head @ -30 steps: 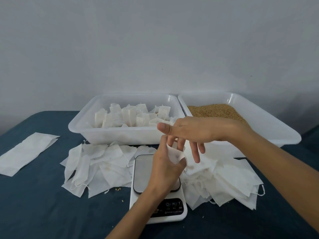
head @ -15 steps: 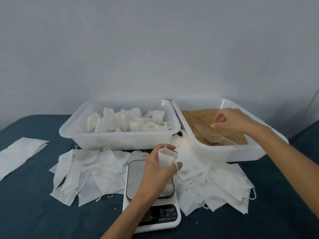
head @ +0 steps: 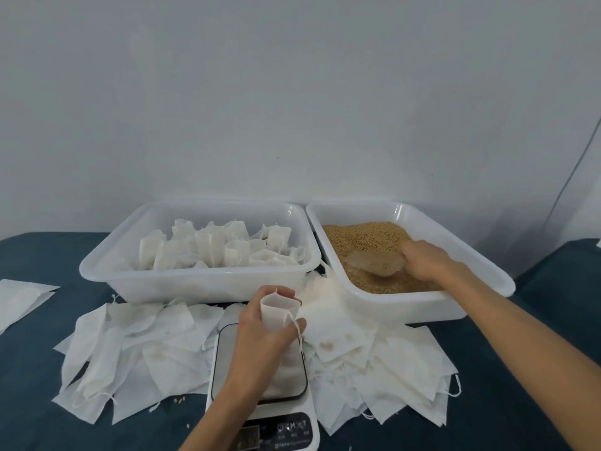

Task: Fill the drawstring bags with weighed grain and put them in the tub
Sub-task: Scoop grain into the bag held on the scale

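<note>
Left hand (head: 260, 340) over scale (head: 260, 388), grip curled round one empty drawstring bag (head: 279, 311), mouth held open and upward, string dangling past fingers. Right hand (head: 426, 260) inside right tub (head: 422, 307), grip closed on handle of translucent scoop (head: 374, 263), scoop lying in grain (head: 364, 236) (bowl partly buried). Left tub (head: 201, 284) just beside, touching rim to rim, holding upright filled bags (head: 211, 252). Loose flat empty bags (head: 136, 346) heaped on worktop (head: 29, 402) either side of scale, more at right (head: 390, 369). Few spilled grains (head: 180, 399) near scale's left edge. Separate white sheet (head: 19, 297) at far left. Scale display unreadable.
</note>
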Demonstrator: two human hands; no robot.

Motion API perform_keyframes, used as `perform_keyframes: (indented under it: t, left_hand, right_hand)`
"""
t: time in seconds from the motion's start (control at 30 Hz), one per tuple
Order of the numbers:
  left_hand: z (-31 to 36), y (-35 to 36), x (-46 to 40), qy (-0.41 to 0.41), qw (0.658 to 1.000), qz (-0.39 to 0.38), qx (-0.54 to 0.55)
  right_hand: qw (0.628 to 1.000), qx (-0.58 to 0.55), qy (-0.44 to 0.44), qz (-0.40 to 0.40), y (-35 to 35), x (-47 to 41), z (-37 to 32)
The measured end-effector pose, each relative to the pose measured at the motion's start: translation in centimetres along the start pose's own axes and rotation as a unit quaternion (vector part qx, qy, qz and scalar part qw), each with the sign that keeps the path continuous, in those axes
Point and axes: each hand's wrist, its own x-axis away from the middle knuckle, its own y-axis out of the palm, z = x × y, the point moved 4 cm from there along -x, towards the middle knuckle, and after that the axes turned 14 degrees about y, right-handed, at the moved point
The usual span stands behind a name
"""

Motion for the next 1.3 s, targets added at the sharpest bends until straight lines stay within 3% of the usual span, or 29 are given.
perform_keyframes:
  t: [0.23,0.43,0.63,0.83,1.07,1.3]
  left_hand:
    - [-0.2,0.1,0.1,-0.001,1.000,-0.002,-0.001]
    - [-0.2,-0.1,0.0,0.000,1.000,0.002,0.001]
    - [-0.3,0.0,0.0,-0.004,1.000,0.004,-0.005]
    - [0.1,-0.1,0.0,0.000,1.000,0.008,-0.001]
    - [0.5,-0.1,0.1,-0.009,1.000,0.011,0.002]
    - [0.7,-0.3,0.0,-0.023,1.000,0.012,0.001]
  right_hand:
    - [0.997,0.033,0.045,0.062,-0.8,-2.0,0.9]
    - [0.992,0.045,-0.011,0.114,-1.6,-3.3,-2.8]
    - [0.994,0.040,-0.078,0.060,-0.2,-3.5,-6.7]
    - [0.994,-0.089,-0.006,0.065,-0.1,-4.3,-4.8]
    - [0.966,-0.247,0.063,0.032,0.1,-4.2,-2.0]
    - [0.951,-0.307,0.036,0.025,-0.7,-3.7,-2.7]
